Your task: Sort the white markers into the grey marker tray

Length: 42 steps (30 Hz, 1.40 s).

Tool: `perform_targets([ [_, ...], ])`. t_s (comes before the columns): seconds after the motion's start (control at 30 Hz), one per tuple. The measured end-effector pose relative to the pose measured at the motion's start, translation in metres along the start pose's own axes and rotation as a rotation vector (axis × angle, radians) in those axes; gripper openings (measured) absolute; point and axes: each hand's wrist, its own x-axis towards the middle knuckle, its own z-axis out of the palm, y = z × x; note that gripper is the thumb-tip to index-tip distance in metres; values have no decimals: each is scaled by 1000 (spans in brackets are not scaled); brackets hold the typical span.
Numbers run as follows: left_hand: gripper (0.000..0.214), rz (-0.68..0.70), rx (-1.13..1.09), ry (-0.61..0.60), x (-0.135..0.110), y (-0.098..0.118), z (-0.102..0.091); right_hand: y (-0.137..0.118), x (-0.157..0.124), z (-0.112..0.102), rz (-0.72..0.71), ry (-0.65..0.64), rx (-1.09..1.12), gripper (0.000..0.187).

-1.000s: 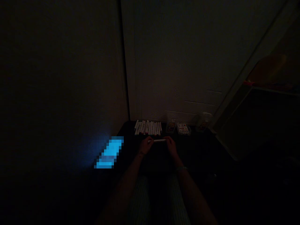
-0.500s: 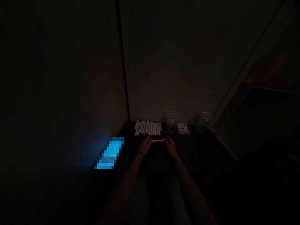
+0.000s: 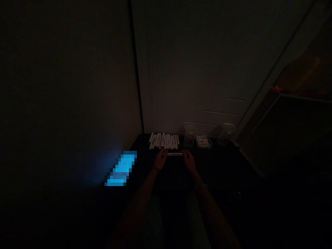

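Observation:
A white marker point(image 3: 175, 154) lies level between my two hands, over the dark table. My left hand point(image 3: 160, 159) is closed on its left end, and my right hand point(image 3: 189, 160) grips the right end. Dark lettering shows along the marker's barrel. Just beyond, several white markers point(image 3: 164, 141) lie side by side in a row. To their right is a clear case point(image 3: 203, 141) packed with more markers. The dim light hides the finer detail of my fingers.
Two clear plastic containers with printed labels stand by the wall, one container point(image 3: 190, 139) left of the marker case and another container point(image 3: 225, 135) right of it. A bright blue pixelated patch point(image 3: 121, 168) glows at left. Walls rise behind and to the left of the table point(image 3: 220, 169).
The marker has turned in my fingers, so its dark lettering now faces me. Both hands stay at its ends, nearly in the same place.

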Motion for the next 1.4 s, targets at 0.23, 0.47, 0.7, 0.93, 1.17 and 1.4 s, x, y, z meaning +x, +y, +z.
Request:
perform_targets([
  [0.23, 33, -16, -9, -2, 1, 0, 1, -1, -1, 0, -4, 7, 2, 34],
  [0.47, 34, 0, 21, -8, 1, -1, 2, -2, -1, 0, -6, -7, 13, 34],
  [0.7, 33, -16, 39, -23, 0, 1, 0, 0, 0, 0, 5, -17, 14, 32],
  [0.93, 34, -9, 49, -25, 1, -2, 2, 1, 0, -1, 9, -19, 16, 32],
  [1.17, 32, -31, 77, -13, 1, -2, 2, 0, 0, 0, -3, -15, 10, 32],
  [1.4, 30, -21, 91, -31, 0, 0, 1, -2, 0, 0, 9, -9, -16, 31],
])
